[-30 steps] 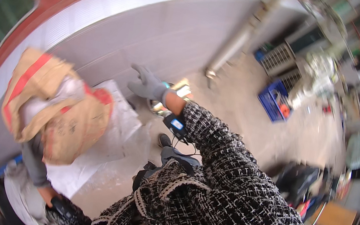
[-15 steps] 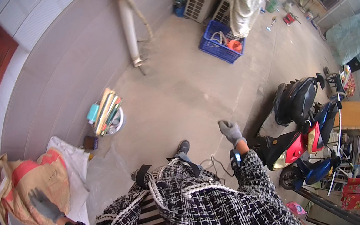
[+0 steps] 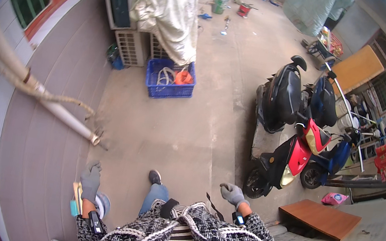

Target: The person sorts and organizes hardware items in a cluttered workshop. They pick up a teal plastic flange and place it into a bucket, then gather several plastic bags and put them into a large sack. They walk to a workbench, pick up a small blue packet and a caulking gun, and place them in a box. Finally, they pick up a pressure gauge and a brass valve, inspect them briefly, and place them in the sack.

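Observation:
My left hand [image 3: 90, 182], in a grey work glove, hangs at the lower left with its fingers stretched out, open and holding nothing. Just below it, partly hidden by the wrist, stands a round whitish bucket [image 3: 103, 204] with pale sticks and a light-blue item [image 3: 74, 208] beside it. My right hand [image 3: 233, 195], gloved in grey too, is held out in front of my body with its fingers curled loosely closed. Nothing shows in it. A thin dark strap [image 3: 214, 206] dangles to its left, apart from the fingers.
Ahead stands a blue plastic crate [image 3: 169, 90] holding a pale hose and an orange thing, beside cloth-covered outdoor units [image 3: 131, 47]. Parked scooters [image 3: 293, 154] line the right, near a brown board [image 3: 322, 212]. A pipe [image 3: 69, 118] runs down the left wall.
My view has swung left and forward; the crate and scooters sit lower or further left. My left hand has moved from beside the woven sack to above the bucket. My right hand stays curled.

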A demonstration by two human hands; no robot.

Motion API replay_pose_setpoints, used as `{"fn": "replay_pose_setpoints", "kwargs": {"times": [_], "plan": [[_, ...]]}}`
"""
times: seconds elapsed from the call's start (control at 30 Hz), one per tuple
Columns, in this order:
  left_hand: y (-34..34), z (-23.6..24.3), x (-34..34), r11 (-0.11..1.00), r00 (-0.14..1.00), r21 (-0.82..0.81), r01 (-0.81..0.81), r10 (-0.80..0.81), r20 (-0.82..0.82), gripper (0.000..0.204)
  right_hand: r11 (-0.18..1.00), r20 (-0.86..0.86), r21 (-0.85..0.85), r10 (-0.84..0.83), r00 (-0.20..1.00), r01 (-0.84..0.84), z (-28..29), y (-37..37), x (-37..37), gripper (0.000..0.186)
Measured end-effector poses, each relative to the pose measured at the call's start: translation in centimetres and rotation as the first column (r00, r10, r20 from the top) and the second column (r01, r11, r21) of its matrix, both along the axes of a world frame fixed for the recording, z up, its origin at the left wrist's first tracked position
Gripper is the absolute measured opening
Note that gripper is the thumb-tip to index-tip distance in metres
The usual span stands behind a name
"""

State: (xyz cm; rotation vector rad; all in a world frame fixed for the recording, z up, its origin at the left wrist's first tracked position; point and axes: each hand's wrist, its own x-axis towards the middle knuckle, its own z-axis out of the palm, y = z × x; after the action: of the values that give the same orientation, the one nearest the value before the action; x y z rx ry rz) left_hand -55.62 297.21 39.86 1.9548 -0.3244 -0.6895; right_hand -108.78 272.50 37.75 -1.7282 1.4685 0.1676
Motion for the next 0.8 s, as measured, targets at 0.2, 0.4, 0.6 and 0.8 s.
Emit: {"fn": "replay_pose_setpoints", "kwargs": {"times": [0.2, 0.4, 0.6, 0.8], "plan": [[-5.8, -12.9, 1.5, 0.991, 0.992, -0.049, 0.127, -0.128, -0.010, 0.026, 0.995, -0.090, -0.036, -0.095, 0.991, 0.092, -8.9, 2.7, -1.4, 0.037], [-14.9, -11.6, 1.0, 0.926, 0.880, 0.199, 0.322, -0.370, 0.299, 0.027, 0.975, -0.172, 0.040, -0.209, 0.963, 0.219, -11.0, 0.7, -5.9, 0.034], [-21.0, -8.0, -5.3, 0.846, 0.791, 0.147, 0.513, -0.532, 0.301, 0.028, 0.886, -0.064, -0.101, -0.461, 0.885, 0.454, -10.0, 4.4, -10.6, 0.028], [-32.6, -1.6, -13.6, 0.751, 0.696, 0.077, 0.656, -0.642, 0.322, 0.031, 0.814, -0.185, -0.027, -0.574, 0.798, 0.580, -11.1, 3.4, -19.5, 0.032]]}}
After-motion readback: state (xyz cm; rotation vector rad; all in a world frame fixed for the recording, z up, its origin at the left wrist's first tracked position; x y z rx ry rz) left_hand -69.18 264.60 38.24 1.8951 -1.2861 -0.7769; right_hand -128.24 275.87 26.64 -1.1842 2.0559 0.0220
